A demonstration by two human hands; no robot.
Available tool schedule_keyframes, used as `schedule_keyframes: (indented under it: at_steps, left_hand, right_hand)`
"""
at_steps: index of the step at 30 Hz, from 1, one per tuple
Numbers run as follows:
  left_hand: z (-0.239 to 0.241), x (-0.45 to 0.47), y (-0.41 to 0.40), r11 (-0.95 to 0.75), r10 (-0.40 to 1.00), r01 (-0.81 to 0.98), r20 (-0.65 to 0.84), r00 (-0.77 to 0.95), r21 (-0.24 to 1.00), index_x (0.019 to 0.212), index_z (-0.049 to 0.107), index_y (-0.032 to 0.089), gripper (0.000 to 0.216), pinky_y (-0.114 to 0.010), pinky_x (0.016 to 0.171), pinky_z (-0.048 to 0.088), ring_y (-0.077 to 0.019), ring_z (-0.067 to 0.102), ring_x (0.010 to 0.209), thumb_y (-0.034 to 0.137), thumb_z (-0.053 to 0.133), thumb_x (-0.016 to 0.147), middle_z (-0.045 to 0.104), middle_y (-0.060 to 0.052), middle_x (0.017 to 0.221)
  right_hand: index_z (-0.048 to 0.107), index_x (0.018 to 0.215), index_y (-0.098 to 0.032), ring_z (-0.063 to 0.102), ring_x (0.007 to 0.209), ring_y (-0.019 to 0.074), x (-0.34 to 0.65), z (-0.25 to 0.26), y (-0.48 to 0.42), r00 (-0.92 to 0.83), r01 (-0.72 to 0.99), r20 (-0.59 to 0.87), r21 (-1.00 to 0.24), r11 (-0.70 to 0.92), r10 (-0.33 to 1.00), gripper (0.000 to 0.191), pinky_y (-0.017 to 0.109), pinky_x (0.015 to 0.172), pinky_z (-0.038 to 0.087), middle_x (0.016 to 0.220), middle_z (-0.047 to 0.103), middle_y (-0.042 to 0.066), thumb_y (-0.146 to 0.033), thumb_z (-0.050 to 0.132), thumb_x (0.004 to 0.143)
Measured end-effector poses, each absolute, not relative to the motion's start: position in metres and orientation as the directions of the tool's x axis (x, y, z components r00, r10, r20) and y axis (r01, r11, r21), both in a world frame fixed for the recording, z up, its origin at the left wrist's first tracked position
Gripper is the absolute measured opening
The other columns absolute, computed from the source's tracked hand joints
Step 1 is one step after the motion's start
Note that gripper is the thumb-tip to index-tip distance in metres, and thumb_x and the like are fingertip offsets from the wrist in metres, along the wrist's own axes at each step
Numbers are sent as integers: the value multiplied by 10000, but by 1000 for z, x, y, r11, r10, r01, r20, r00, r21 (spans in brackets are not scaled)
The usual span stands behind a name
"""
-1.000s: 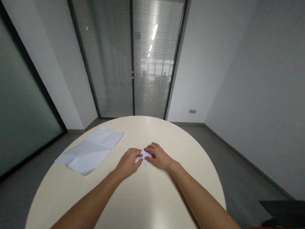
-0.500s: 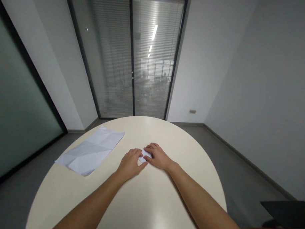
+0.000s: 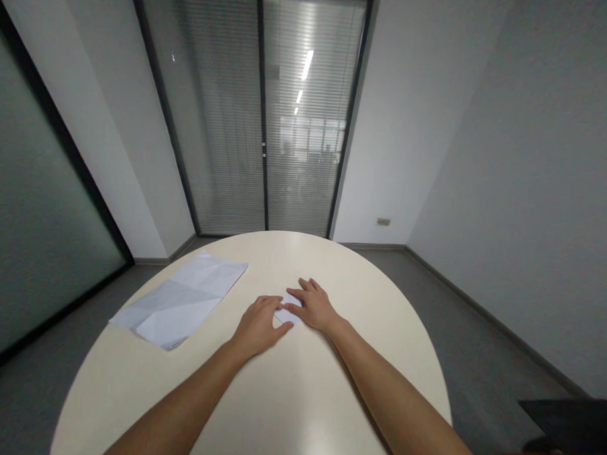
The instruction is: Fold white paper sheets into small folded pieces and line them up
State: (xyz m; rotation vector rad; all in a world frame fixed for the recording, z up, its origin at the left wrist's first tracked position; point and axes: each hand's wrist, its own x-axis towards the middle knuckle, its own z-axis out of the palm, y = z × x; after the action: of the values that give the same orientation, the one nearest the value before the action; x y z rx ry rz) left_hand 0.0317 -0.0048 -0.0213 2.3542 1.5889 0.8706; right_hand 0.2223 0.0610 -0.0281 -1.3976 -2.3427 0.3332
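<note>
Small white paper (image 3: 287,316) lay flat between my two hands, partly covered by fingers. My left hand (image 3: 257,325) had thumb and fingers parted wide, tips at the paper's left and near edges. My right hand (image 3: 314,307) was spread, fingers fanned, thumb and index on or over its right side; exact contact I couldn't tell. Both were on the pale round table (image 3: 277,406). Larger creased white paper (image 3: 189,296) lay left of my left hand, well apart. Beyond both hands: glass panels with blinds (image 3: 226,152).
</note>
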Motion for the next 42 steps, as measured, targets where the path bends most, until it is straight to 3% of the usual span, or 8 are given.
schedule_keyframes:
  at_steps: [6, 10, 13, 19, 27, 33, 37, 42]
  left_hand:
    - [-22, 32, -3, -427, 886, 804, 370, 280, 414, 1107, 690, 188, 339, -437, 1050, 451, -287, 578, 1186, 362, 714, 816, 676, -99, 1269]
    - [-24, 32, -2, -420, 890, 820, 355, 287, 390, 1130, 696, 190, 359, -437, 1071, 439, -288, 568, 1205, 370, 710, 820, 668, -94, 1286]
    - [-26, 32, -2, -416, 890, 828, 353, 288, 376, 1151, 689, 199, 371, -441, 1080, 430, -290, 556, 1227, 384, 697, 829, 656, -95, 1303]
    - [-27, 31, -2, -438, 878, 803, 384, 285, 405, 1189, 655, 192, 412, -460, 1061, 438, -298, 565, 1197, 392, 696, 832, 661, -108, 1276]
    - [-30, 27, 0, -465, 868, 713, 428, 252, 524, 1225, 584, 207, 488, -445, 1016, 469, -270, 589, 1139, 293, 743, 772, 642, -96, 1223]
    - [-25, 29, 0, -488, 854, 668, 464, 233, 563, 1341, 501, 208, 595, -428, 1064, 437, -257, 555, 1222, 212, 698, 780, 580, -105, 1319]
    - [-21, 30, 0, -467, 857, 663, 484, 178, 585, 1352, 510, 215, 475, -403, 1020, 451, -243, 599, 1176, 245, 593, 884, 634, -99, 1297]
    - [-12, 29, -3, -384, 897, 637, 434, 86, 668, 1079, 662, 226, 246, -302, 793, 486, -200, 677, 888, 369, 497, 967, 745, -42, 1004]
  right_hand:
    - [687, 1242, -294, 435, 1339, 311, 220, -26, 61, -250, 859, 335, -356, 368, 909, 400, 475, 1095, 308, 1402, 566, 106, -496, 639, 901]
    - [740, 1084, -241, 538, 1187, 250, 220, -16, 58, -239, 855, 421, -335, 395, 875, 218, 394, 1039, 348, 1197, 668, 93, -327, 608, 933]
    - [743, 1015, -220, 574, 1100, 226, 221, -11, 53, -265, 833, 436, -345, 432, 860, 211, 365, 1012, 356, 1093, 692, 81, -286, 551, 960]
    - [738, 1096, -211, 542, 1171, 260, 229, -12, 46, -365, 778, 389, -371, 507, 846, 271, 386, 1043, 348, 1195, 672, 102, -370, 603, 925]
    - [723, 968, -184, 607, 928, 222, 228, -20, 51, -367, 663, 305, -578, 477, 879, 198, 352, 873, 453, 958, 706, 78, -337, 673, 853]
    - [654, 999, -171, 605, 779, 160, 230, -24, 55, -362, 297, 283, -868, 398, 888, 247, 287, 733, 470, 856, 663, 18, -333, 699, 819]
    - [670, 992, -174, 612, 799, 165, 228, -13, 52, -393, 200, 328, -882, 428, 859, 243, 282, 730, 461, 859, 678, 24, -338, 712, 816]
    - [707, 977, -178, 603, 755, 163, 225, 1, 44, -448, 205, 348, -857, 473, 824, 264, 276, 686, 447, 844, 704, 35, -415, 690, 861]
